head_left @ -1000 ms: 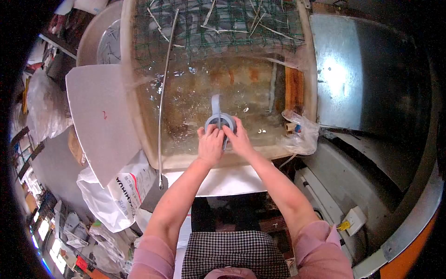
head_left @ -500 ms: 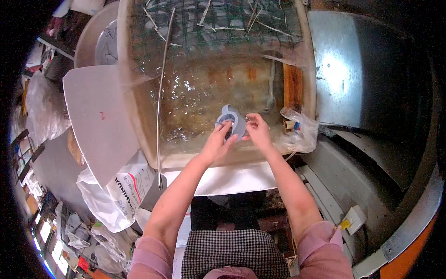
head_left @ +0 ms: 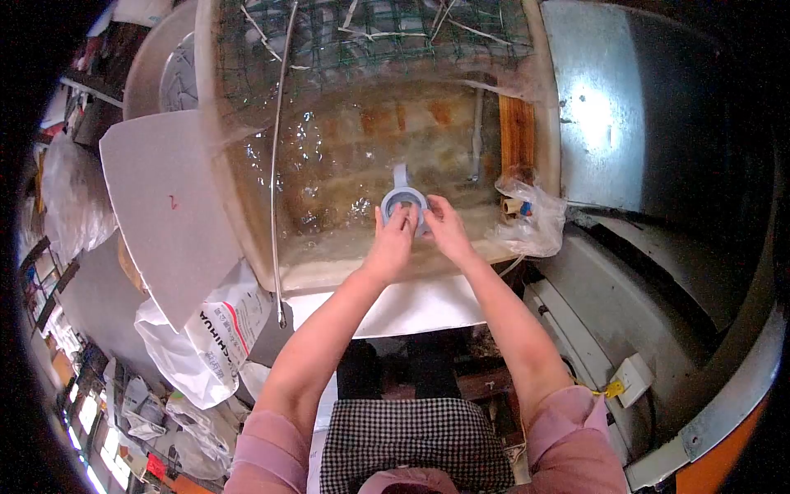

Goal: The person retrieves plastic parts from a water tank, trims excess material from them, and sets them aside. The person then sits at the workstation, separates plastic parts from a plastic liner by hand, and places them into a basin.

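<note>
Both hands are on a grey-blue round plastic part [head_left: 401, 174], a ring with a dark hollow middle and a straight tab pointing away from me. It is over the near end of a water-filled tub [head_left: 265, 276]. My left hand [head_left: 392, 241] has its fingers in the hollow, with the thumb at the left rim. The fingers of my right hand [head_left: 447, 228] are bent against the right rim. The inner fingertips are partly hidden in the ring.
A thin metal rod [head_left: 276, 198] lies across the tub's left side. Green netting [head_left: 370, 62] covers its far end. A clear plastic bag [head_left: 539, 226] hangs at the near right corner. Left of the tub are a grey board [head_left: 173, 206] and a white printed sack [head_left: 218, 337].
The part has turned so its tab points straight away and the ring faces up. My right hand has moved left onto the rim; my left fingers have shifted in the hollow.
</note>
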The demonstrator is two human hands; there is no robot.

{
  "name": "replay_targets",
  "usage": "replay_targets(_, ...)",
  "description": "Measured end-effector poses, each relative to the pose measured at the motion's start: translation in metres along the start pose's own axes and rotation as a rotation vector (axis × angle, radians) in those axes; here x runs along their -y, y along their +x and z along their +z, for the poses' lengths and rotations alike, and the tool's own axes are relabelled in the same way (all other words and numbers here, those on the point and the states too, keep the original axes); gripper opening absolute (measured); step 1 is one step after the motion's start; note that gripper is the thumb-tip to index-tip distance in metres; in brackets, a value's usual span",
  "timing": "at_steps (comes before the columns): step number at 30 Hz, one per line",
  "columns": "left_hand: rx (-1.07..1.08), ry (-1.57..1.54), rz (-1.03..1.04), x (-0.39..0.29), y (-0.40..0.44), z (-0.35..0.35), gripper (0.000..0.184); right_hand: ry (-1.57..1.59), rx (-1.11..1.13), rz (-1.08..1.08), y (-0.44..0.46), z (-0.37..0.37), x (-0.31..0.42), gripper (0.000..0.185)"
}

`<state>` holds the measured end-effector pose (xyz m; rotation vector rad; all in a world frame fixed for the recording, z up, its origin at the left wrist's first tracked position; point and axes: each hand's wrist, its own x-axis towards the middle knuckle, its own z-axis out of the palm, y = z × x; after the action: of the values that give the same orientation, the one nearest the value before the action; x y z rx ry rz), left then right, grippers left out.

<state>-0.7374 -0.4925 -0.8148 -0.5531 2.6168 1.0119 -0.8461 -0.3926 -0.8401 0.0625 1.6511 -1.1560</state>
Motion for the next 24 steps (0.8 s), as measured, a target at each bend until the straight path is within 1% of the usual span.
replay_targets(1, -0.035, 0.251, 0.149, 0.001, 0.0, 0.0, 0.047, 0.012, -0.023, -0.023, 0.001, 0.0, -0.003, 0.039)
replay_targets(2, -0.036, 0.251, 0.149, 0.003, 0.001, 0.0, 0.047, 0.011, -0.023, -0.023, 0.003, -0.001, -0.007, 0.039)
replay_targets(4, -0.142, 0.293, 0.232, 0.006, 0.003, -0.007, 0.039, 0.034, -0.081, 0.03, 0.002, 0.001, -0.008, 0.039)
replay_targets(5, -0.14, 0.291, 0.23, 0.008, 0.002, -0.001, 0.039, 0.033, -0.081, 0.033, 0.006, 0.003, -0.016, 0.039)
replay_targets(7, -0.155, 0.342, 0.291, 0.012, 0.003, 0.01, 0.027, -0.022, -0.04, -0.069, 0.019, 0.008, -0.035, 0.04)
replay_targets(8, -0.154, 0.341, 0.289, 0.011, 0.003, 0.011, 0.027, -0.023, -0.039, -0.067, 0.022, 0.01, -0.039, 0.04)
replay_targets(10, 0.009, -0.096, -0.137, 0.002, 0.007, -0.002, 0.023, -0.382, -0.193, -0.213, 0.024, 0.019, -0.037, 0.038)
replay_targets(11, 0.014, -0.096, -0.138, 0.007, 0.008, 0.003, 0.023, -0.38, -0.193, -0.208, 0.027, 0.022, -0.038, 0.038)
replay_targets(13, -0.303, 0.258, 0.269, 0.018, 0.008, 0.015, 0.021, -0.201, -0.157, -0.104, 0.033, 0.026, -0.039, 0.033)
replay_targets(14, -0.301, 0.259, 0.269, 0.022, 0.007, 0.021, 0.021, -0.201, -0.156, -0.103, 0.032, 0.024, -0.041, 0.033)
replay_targets(16, -0.131, -0.069, -0.12, 0.025, 0.007, 0.021, 0.019, 0.265, -0.104, 0.219, 0.018, 0.025, -0.015, 0.029)
replay_targets(17, -0.13, -0.066, -0.12, 0.024, 0.009, 0.021, 0.019, 0.268, -0.103, 0.219, 0.017, 0.027, -0.015, 0.029)
replay_targets(19, -0.186, -0.374, -0.677, 0.021, 0.014, 0.025, 0.018, -0.672, -0.127, -0.345, 0.01, 0.033, -0.014, 0.027)
replay_targets(20, -0.304, -0.365, -0.555, 0.023, 0.014, 0.033, 0.017, -0.68, -0.196, -0.452, 0.004, 0.038, -0.014, 0.025)
replay_targets(21, -0.306, -0.366, -0.555, 0.017, 0.015, 0.028, 0.017, -0.681, -0.195, -0.453, 0.007, 0.036, -0.02, 0.025)
replay_targets(23, -0.333, 0.099, -0.058, 0.0, 0.019, 0.012, 0.009, -0.653, -0.298, -0.468, 0.017, 0.032, -0.038, 0.025)
replay_targets(24, -0.366, 0.086, -0.038, 0.0, 0.02, 0.015, 0.009, -0.575, -0.288, -0.317, 0.012, 0.031, -0.027, 0.023)
